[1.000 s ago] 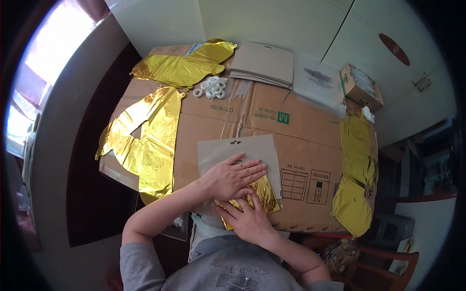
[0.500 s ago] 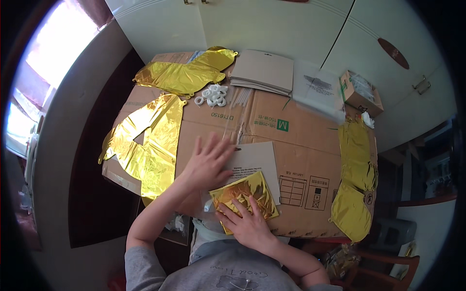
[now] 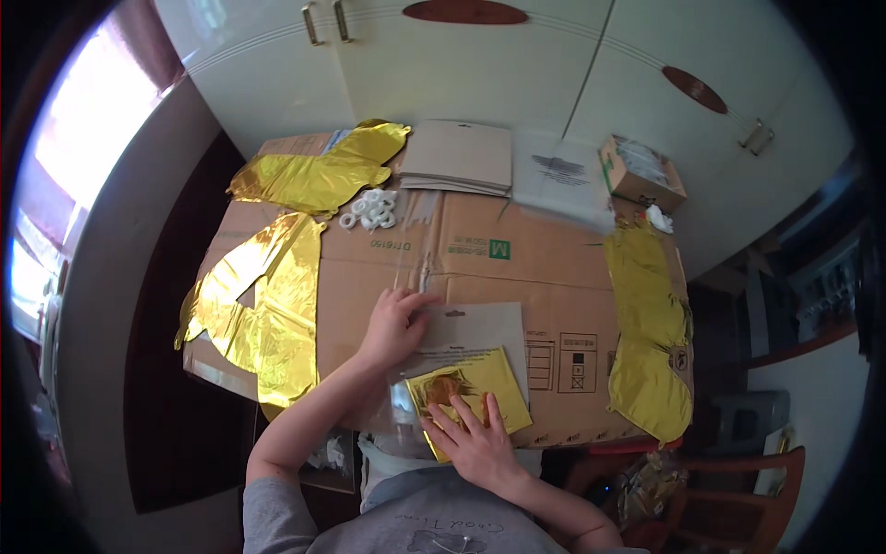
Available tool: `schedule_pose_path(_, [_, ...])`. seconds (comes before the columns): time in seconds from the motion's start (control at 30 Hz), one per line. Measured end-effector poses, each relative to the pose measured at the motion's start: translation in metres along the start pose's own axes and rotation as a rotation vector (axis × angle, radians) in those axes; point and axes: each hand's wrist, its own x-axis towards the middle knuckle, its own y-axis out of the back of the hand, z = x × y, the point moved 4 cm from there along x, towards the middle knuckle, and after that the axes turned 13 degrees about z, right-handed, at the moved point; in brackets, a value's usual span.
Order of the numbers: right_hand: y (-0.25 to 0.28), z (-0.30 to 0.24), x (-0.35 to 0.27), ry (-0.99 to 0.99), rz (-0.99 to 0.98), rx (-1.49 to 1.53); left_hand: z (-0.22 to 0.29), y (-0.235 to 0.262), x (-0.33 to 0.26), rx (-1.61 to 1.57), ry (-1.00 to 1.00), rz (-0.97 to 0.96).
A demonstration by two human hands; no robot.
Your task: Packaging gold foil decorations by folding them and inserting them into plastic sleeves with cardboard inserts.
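My right hand (image 3: 472,448) lies with fingers spread on a folded gold foil balloon (image 3: 509,406), pressing it down near the table's front edge. Under the foil is a grey card (image 3: 512,323) with a hang slot at its top. A clear plastic bag (image 3: 380,406) with small dark print lies around the card and foil, its film reaching out to the left. At the card's upper left, my left hand (image 3: 395,325) has its fingers curled at the film's edge. The fingertips are partly hidden, but they seem to pinch the film.
Flattened cardboard (image 3: 544,286) covers the table. Unfolded gold foil balloons lie at the left (image 3: 286,314), far left (image 3: 309,171) and right (image 3: 651,323). White ribbon rolls (image 3: 371,210), stacked grey cards (image 3: 457,157), clear bags (image 3: 558,180) and a small open box (image 3: 643,175) sit along the back.
My left hand has gone from spread fingers to curled ones. The folded foil looks flatter under my right hand, which stays on it. The whole view has shifted, showing more cabinet.
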Motion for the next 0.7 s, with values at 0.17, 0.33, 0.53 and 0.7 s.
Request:
schedule_pose_path(0.17, [0.017,0.012,-0.019,-0.099,0.023,-0.104,0.035,-0.040,0.010,-0.077,-0.053,-0.029])
schedule_pose_path(0.33, [0.022,0.026,-0.026,-0.188,0.042,-0.160,0.047,-0.054,0.013,-0.006,-0.123,0.064])
schedule_pose_path(0.53, [0.014,0.034,-0.013,-0.241,0.037,-0.197,0.029,-0.050,0.001,0.035,-0.123,0.092])
schedule_pose_path(0.7, [0.013,0.040,-0.005,-0.198,0.049,-0.133,0.034,-0.043,-0.001,0.069,-0.093,0.039])
